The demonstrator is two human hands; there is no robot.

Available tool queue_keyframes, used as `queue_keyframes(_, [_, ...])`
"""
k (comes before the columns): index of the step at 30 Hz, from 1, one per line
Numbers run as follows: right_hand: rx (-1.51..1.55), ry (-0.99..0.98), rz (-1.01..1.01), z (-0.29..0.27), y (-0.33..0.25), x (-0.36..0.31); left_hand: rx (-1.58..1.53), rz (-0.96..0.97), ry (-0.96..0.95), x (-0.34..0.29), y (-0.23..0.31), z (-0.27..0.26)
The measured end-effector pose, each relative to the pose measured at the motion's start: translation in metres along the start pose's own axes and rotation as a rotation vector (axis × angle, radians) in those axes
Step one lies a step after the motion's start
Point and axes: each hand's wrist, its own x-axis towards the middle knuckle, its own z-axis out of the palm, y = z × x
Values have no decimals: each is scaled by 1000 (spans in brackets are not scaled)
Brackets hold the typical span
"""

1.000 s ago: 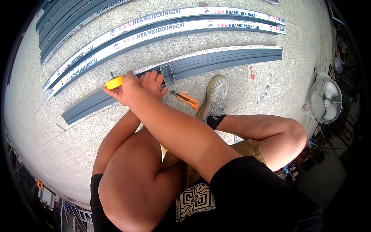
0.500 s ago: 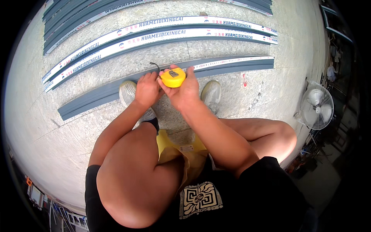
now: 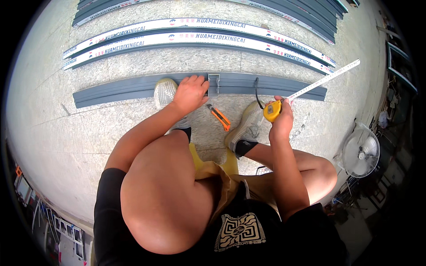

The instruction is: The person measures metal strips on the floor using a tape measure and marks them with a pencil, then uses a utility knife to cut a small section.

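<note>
My right hand (image 3: 280,119) is closed around a yellow tape measure (image 3: 271,111); the fingers wrap the case, so only its top and front edge show. From the case the white blade (image 3: 324,80) runs up and away to the right, crossing above the far end of the grey profile (image 3: 120,89) and ending over bare floor; the hook at its tip is too small to make out. A thin black cord (image 3: 256,91) curls just left of the case, lying across the profile's edge; where it ends I cannot tell.

My left hand (image 3: 191,93) rests further left, palm down, fingers spread on the same grey profile, not clasping anything. Just right of its fingertips a short grey offcut (image 3: 214,84) sits on the profile, touching or nearly touching the fingers; I cannot tell which. The hand covers part of the profile beneath it.

Between the two hands, nearer me, an orange utility knife (image 3: 220,118) lies on the stone floor (image 3: 53,133), untouched. My left shoe (image 3: 165,92) stands on the profile just beside the left wrist; the right shoe (image 3: 246,126) is below the tape case, partly behind the right forearm.

Beyond the profile lie two long white-wrapped strips (image 3: 186,37), and further ones are cut off at the top edge. A white fan (image 3: 361,150) stands well off to the right, dim at the rim.
</note>
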Motion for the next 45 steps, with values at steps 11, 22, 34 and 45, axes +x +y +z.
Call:
queue_keyframes(11, [-516,-272,-196,10,-18,3,-28,-1,26,-8,-2,0])
queue_keyframes(22, [-784,-315,-263,19,-13,-3,-32,-44,8,-14,-2,-8])
queue_keyframes(34, [-837,-385,-263,32,-10,-23,-23,-65,-7,-25,-9,-10])
queue_keyframes(45, [-1077,-464,-651,28,-40,-38,-610,-337,141,-49,3,-78])
